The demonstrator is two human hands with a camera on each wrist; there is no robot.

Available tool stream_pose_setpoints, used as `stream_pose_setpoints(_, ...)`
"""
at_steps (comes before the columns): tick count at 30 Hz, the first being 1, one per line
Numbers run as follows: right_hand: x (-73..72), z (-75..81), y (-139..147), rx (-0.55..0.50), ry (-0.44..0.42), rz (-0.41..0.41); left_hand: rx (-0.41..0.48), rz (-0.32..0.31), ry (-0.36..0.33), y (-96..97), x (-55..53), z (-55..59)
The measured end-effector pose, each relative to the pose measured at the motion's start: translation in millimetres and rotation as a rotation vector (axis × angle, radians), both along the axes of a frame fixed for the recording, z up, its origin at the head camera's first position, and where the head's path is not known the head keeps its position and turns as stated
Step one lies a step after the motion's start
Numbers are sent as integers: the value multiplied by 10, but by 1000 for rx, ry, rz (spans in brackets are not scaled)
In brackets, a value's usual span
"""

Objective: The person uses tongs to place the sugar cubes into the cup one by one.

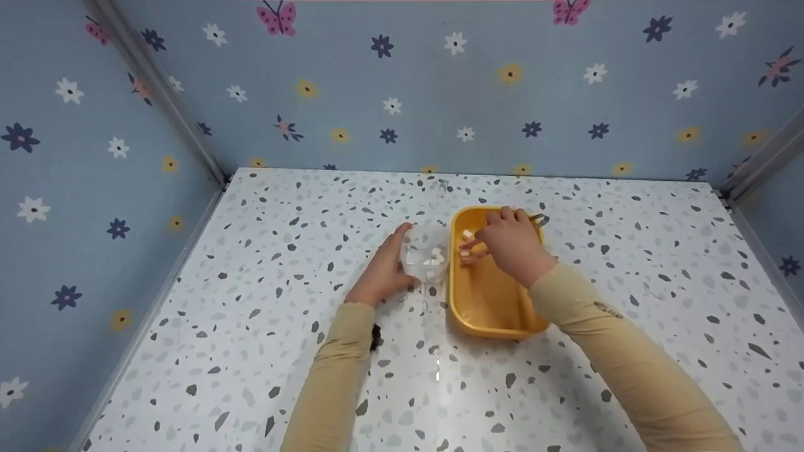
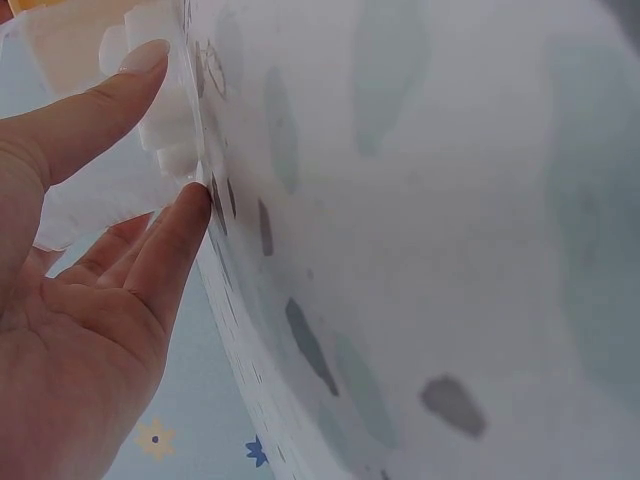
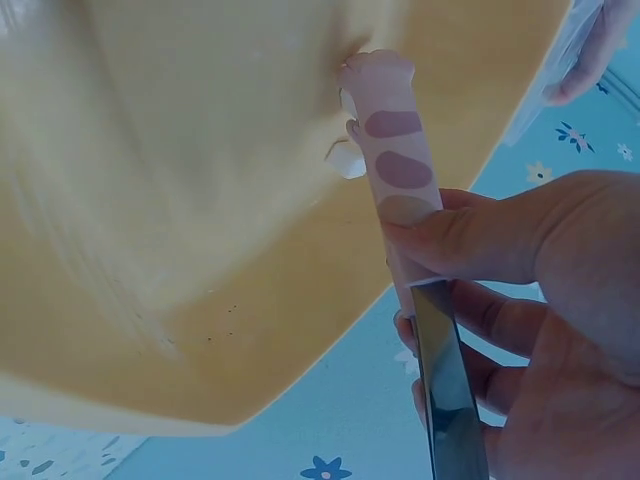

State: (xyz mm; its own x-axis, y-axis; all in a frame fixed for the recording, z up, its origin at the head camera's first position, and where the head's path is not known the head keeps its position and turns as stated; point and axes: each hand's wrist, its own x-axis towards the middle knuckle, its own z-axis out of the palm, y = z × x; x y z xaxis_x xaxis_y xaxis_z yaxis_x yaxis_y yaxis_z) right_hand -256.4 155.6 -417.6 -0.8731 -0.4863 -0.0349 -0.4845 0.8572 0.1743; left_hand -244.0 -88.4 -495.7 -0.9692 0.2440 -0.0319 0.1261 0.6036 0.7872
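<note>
My right hand (image 1: pixel 515 245) holds a pair of metal tongs (image 3: pixel 445 370) with pink paw-shaped tips (image 3: pixel 398 150), reaching inside a yellow-orange bin (image 1: pixel 493 307). Small white cubes (image 1: pixel 467 235) lie by the tips at the bin's left side; whether the tips grip one I cannot tell. To the left, a clear plastic container (image 1: pixel 424 237) stands against the bin with several white cubes (image 1: pixel 434 257) inside. My left hand (image 1: pixel 382 270) holds that container from its left, thumb at the near side and fingers at the far side. In the left wrist view, cubes (image 2: pixel 165 110) show through its wall.
A white speckled table (image 1: pixel 264 326) lies under everything. Blue flowered panels (image 1: pixel 427 94) close off its back and sides, with metal frame strips at the corners. The bin's raised rim (image 1: pixel 453 295) stands between the container and the bin's inside.
</note>
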Motion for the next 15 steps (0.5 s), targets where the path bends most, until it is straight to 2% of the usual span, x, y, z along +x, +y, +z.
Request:
stream_pose_setpoints(7, 12, 11, -19, -11, -39, -31, -16, 10, -6, -2, 1, -4)
stream_pose_setpoints(15, 35, 13, -14, -10, -6, -17, -33, 13, -8, 3, -2, 14)
